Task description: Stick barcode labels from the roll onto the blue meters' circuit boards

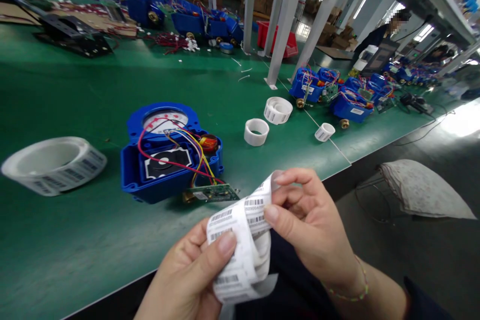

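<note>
The label roll (229,280) is gripped by the left hand (191,272) at the table's (86,240) near edge; its strip (255,205), partly unwound, is pinched by the right hand (313,222); the blue housing (137,182) is left open, its circuit board (215,192) outside.

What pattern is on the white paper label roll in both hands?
The white paper label roll bears black barcodes with digits; best in the head view.

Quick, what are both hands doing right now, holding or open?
Left hand: closed, holding the roll of barcode labels.
Right hand: closed, pinching the label strip between thumb and fingers.
</note>
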Action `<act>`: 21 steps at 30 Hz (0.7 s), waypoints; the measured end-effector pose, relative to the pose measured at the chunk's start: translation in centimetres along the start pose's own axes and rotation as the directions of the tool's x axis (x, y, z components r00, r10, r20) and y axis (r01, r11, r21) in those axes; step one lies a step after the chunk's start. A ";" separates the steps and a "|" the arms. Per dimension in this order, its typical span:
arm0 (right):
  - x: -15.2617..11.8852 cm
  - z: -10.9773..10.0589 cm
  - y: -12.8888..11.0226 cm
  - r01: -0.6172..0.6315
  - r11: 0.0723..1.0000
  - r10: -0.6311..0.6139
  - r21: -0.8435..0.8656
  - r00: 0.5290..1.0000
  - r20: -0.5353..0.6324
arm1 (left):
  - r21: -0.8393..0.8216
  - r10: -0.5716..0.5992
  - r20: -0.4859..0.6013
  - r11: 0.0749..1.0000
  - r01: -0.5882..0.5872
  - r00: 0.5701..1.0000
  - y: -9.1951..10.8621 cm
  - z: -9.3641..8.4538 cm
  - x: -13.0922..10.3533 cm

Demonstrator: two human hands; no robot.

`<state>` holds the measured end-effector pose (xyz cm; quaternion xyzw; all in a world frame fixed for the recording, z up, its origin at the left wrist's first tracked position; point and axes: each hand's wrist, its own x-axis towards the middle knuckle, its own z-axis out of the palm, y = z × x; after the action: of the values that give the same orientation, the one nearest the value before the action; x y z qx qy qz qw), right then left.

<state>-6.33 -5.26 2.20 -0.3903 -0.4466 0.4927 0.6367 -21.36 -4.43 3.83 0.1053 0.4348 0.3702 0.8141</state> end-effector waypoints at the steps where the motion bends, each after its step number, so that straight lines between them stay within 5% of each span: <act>1: 0.0 -0.1 0.0 0.011 1.000 -0.011 -0.002 1.000 0.017 | -0.017 -0.017 0.002 1.000 0.017 1.000 0.1 0.1 0.0; 6: -0.5 -0.6 0.0 0.161 0.955 -0.153 -0.251 0.987 0.052 | -0.009 -0.065 0.019 0.998 0.065 0.998 0.2 -0.3 0.4; 11: -1.0 -0.6 -0.6 0.471 0.645 -0.456 -0.601 0.869 0.192 | -0.007 -0.041 0.065 0.999 0.041 0.997 -0.2 -1.9 0.9; 14: -1.0 -0.3 -0.9 0.507 0.529 -0.506 -0.681 0.832 0.226 | -0.024 -0.030 0.098 0.999 0.033 0.995 -0.2 -1.6 0.8; 21: -1.1 0.1 -1.1 0.508 0.415 -0.539 -0.755 0.806 0.247 | 0.017 0.032 -0.019 0.999 -0.032 0.999 -0.3 -0.1 0.1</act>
<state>-6.24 -6.60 3.05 -0.4793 -0.7042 0.0118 0.5237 -21.23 -4.57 3.55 0.1153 0.4438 0.3805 0.8031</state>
